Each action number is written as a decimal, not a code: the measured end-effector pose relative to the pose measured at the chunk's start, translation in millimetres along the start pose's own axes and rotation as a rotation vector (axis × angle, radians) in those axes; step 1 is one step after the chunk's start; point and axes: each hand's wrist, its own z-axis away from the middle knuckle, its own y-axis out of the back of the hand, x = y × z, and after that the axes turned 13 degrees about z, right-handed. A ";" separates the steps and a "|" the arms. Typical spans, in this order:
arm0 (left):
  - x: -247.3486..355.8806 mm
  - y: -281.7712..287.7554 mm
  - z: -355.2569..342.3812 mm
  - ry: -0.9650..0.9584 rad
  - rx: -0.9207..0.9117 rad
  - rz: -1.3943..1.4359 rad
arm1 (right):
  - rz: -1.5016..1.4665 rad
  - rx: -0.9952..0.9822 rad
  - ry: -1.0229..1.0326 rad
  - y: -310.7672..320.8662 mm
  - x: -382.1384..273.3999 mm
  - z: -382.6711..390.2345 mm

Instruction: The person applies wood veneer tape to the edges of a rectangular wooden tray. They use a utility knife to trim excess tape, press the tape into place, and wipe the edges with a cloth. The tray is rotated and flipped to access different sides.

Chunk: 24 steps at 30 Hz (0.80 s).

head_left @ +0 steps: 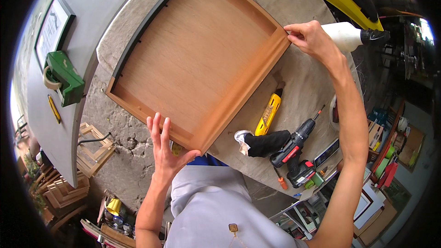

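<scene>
Spread fingers and a stretched-out thumb make the left hand's [167, 158] grip, set against the tray [183, 50] at six to seven o'clock, thumb by the nearest corner; how firmly it presses does not show. Out at nine o'clock, a grey desk's [98, 14] curved edge bounds the left, a strip of table [301, 82] showing between it and the tray's black rim [143, 24]. Inside up, the tray lies toward one o'clock from the left hand, its long axis running from seven to one. At four o'clock from the tray, a yellow tool [268, 115], a black cloth [266, 143] and a drill [296, 149] lie near, so I judge room tight there. Right fingers and thumb pinch its two o'clock corner; from that right hand [310, 39] the tray lies toward nine. The left hand is nearer the body; the right holds the far end of the same long side. Just beside it, at three o'clock, a white bottle [343, 36] limits outward room.
</scene>
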 end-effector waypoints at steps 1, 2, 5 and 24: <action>0.2 -0.1 -0.4 0.006 -0.001 0.003 | 0.001 -0.002 0.008 1.4 -0.9 -1.5; -0.5 -0.4 -0.4 0.011 -0.006 0.008 | -0.005 -0.016 0.004 2.1 -1.1 -1.4; 0.2 0.7 -2.2 0.012 -0.020 0.004 | -0.012 -0.043 -0.002 5.6 -0.3 -0.3; 1.3 0.6 -2.8 0.007 -0.044 -0.014 | 0.123 0.051 -0.063 -3.1 -11.2 -24.3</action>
